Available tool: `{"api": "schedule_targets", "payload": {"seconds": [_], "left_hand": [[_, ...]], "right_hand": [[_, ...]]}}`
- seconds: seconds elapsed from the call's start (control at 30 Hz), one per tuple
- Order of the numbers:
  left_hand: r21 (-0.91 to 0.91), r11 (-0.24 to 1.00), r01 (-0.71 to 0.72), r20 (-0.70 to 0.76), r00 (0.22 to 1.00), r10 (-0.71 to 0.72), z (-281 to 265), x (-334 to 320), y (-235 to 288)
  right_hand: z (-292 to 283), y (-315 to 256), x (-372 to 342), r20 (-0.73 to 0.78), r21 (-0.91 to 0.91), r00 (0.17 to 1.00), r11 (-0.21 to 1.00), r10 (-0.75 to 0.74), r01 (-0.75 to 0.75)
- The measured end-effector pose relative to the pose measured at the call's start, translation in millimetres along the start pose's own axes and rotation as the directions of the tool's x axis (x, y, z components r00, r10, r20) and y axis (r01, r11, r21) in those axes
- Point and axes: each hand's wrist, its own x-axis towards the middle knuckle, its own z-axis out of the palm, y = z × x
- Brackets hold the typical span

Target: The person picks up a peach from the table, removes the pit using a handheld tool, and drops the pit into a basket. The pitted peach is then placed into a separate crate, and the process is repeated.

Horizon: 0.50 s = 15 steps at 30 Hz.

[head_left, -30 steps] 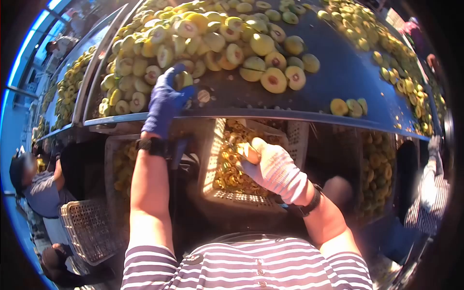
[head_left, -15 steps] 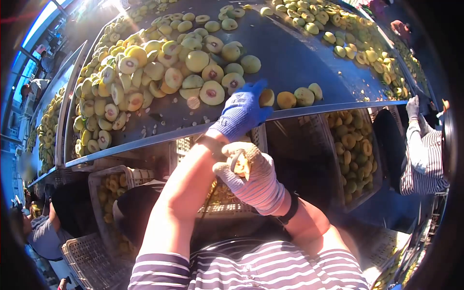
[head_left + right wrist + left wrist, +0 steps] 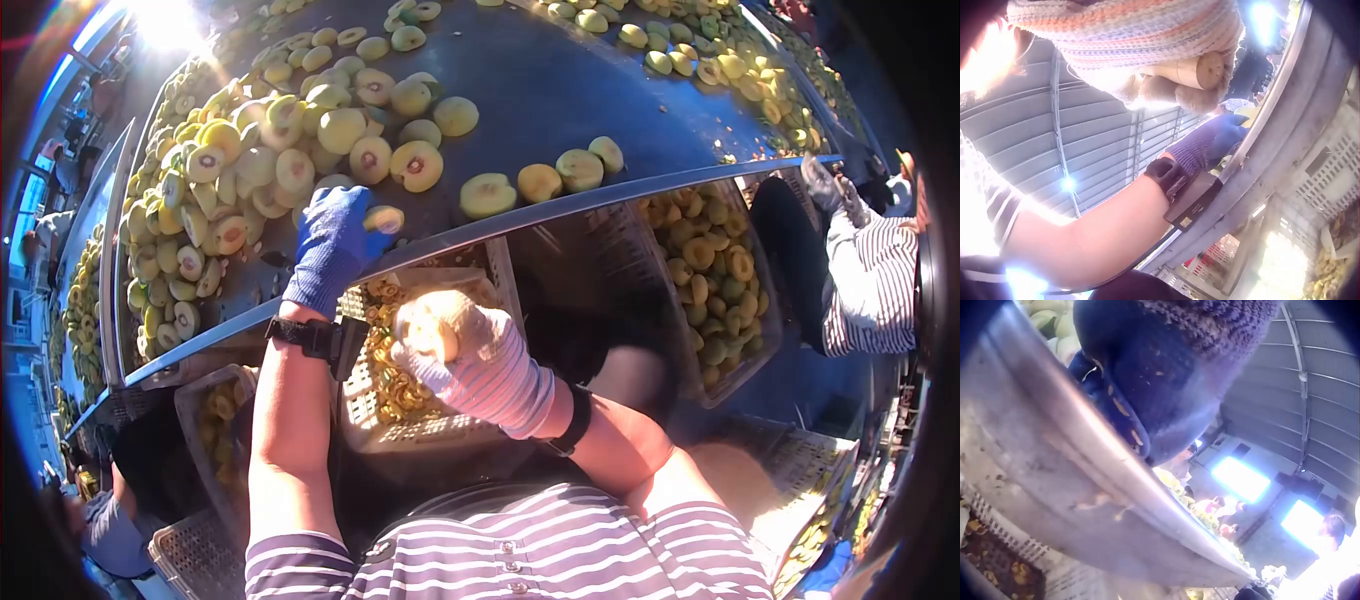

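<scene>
My left hand (image 3: 335, 235), in a blue knitted glove, is at the near edge of the metal table and pinches a halved peach (image 3: 384, 219) between thumb and fingers. Left of it lies a heap of yellow-green peach halves (image 3: 290, 170), some with reddish pit hollows upward. Four-fingered grip of my right hand (image 3: 475, 360), in a striped pale glove, wraps a wooden-handled tool (image 3: 1200, 70) over a crate. Its round handle end shows in the right wrist view; the working end is hidden. In the left wrist view the blue glove hides the fruit.
A short row of peach halves (image 3: 540, 183) lies along the metal table edge (image 3: 600, 190). Beneath it stands a plastic crate (image 3: 440, 432) with yellow scraps. Another crate (image 3: 728, 385) to the right holds peaches. A person in a striped shirt (image 3: 870, 290) works further right.
My left hand went right to the row, where one more peach half now lies, then came back left to the heap's edge. The right hand moved left, still gripping the tool.
</scene>
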Motion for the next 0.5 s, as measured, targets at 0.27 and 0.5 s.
{"api": "schedule_targets", "payload": {"seconds": [0.27, 0.5], "left_hand": [[-0.96, -0.28, 0.028, 0.127, 0.931, -0.342, -47.8, -67.2, -17.6], [-0.94, 0.274, -0.204, -0.287, 0.906, -0.312, -46.7, -156.1, -15.9]], "right_hand": [[19.6, -4.1, 28.0, 0.041, -0.272, 0.925, 0.887, -0.378, 0.374], [82.8, -32.3, 32.9, 0.333, -0.015, 0.932, 0.989, 0.146, -0.15]]}}
